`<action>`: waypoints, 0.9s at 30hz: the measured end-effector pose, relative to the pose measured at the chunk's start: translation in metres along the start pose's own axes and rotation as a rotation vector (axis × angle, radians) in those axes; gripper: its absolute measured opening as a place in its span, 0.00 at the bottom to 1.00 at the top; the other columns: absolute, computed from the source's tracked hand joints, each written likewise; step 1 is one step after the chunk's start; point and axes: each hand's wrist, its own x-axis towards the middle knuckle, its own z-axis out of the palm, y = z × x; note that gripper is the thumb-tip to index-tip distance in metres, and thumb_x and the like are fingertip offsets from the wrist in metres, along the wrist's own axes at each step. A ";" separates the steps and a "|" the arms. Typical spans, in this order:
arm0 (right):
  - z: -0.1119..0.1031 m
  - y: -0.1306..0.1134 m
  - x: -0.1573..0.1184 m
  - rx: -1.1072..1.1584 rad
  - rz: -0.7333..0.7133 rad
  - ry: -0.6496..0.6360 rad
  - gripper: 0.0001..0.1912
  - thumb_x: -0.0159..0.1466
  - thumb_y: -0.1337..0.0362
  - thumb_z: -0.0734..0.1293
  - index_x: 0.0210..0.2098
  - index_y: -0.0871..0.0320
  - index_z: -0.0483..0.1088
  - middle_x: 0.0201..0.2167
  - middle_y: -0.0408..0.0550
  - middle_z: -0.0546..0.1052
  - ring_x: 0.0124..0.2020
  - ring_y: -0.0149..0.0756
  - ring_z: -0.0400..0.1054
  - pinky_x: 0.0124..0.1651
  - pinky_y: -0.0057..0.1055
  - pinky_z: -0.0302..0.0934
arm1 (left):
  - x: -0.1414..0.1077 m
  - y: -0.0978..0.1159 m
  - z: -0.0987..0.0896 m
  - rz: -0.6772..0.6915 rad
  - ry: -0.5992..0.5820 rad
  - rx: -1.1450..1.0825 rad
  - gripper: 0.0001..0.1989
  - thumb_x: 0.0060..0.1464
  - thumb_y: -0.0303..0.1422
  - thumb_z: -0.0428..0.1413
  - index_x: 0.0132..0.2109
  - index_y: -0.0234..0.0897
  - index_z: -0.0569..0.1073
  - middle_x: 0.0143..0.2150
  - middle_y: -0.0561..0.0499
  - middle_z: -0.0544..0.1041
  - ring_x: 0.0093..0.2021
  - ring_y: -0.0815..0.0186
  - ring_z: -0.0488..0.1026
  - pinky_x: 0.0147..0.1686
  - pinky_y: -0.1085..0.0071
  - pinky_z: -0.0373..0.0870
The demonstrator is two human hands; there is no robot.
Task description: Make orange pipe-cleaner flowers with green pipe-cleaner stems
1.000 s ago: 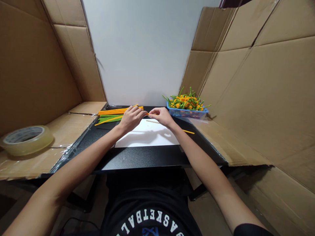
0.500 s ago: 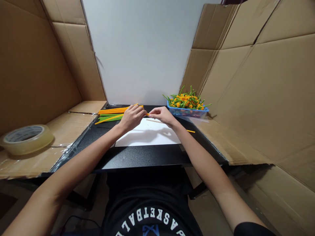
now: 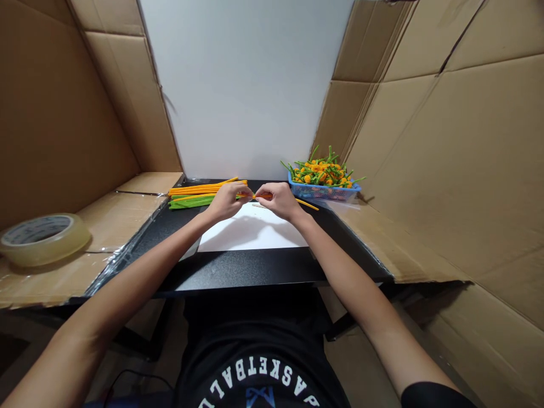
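My left hand (image 3: 229,201) and my right hand (image 3: 277,199) meet above a white sheet of paper (image 3: 255,238), fingertips pinched almost together. Between them shows a small piece of orange pipe cleaner (image 3: 254,196). One orange length (image 3: 308,204) sticks out to the right from behind my right hand. Left of my left hand lie bundles of orange pipe cleaners (image 3: 193,188) and green pipe cleaners (image 3: 187,203). A thin pale stick (image 3: 258,205) lies on the paper, partly covered by my right hand.
A blue basket (image 3: 323,192) heaped with orange and green pipe-cleaner pieces (image 3: 323,170) stands at the back right. On the left, a roll of clear tape (image 3: 45,241) rests on cardboard. Cardboard walls (image 3: 446,158) flank the black table (image 3: 238,271).
My hands have drawn closer at the fingertips. The orange length at the right now sits higher and nearer my right hand, and the orange length extending left of my left hand has shifted upward.
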 end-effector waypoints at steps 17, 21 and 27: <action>0.012 -0.009 -0.004 -0.140 0.169 0.120 0.05 0.60 0.65 0.69 0.29 0.59 0.75 0.25 0.46 0.77 0.27 0.33 0.67 0.34 0.29 0.57 | -0.003 0.018 0.001 -0.012 0.079 0.332 0.07 0.56 0.30 0.55 0.36 0.37 0.80 0.35 0.46 0.82 0.36 0.59 0.78 0.38 0.64 0.71; 0.015 -0.005 0.000 0.263 0.376 0.076 0.07 0.58 0.62 0.71 0.27 0.60 0.76 0.21 0.45 0.76 0.22 0.30 0.66 0.29 0.28 0.59 | -0.006 0.020 0.007 0.074 0.120 0.498 0.10 0.62 0.32 0.53 0.38 0.36 0.79 0.36 0.44 0.81 0.37 0.59 0.77 0.39 0.63 0.69; 0.016 -0.003 0.002 0.806 0.602 0.071 0.10 0.53 0.60 0.76 0.24 0.61 0.76 0.20 0.45 0.75 0.20 0.25 0.61 0.25 0.25 0.55 | -0.005 0.014 0.002 0.188 0.150 0.545 0.13 0.67 0.34 0.51 0.38 0.37 0.79 0.34 0.45 0.79 0.35 0.61 0.74 0.37 0.64 0.67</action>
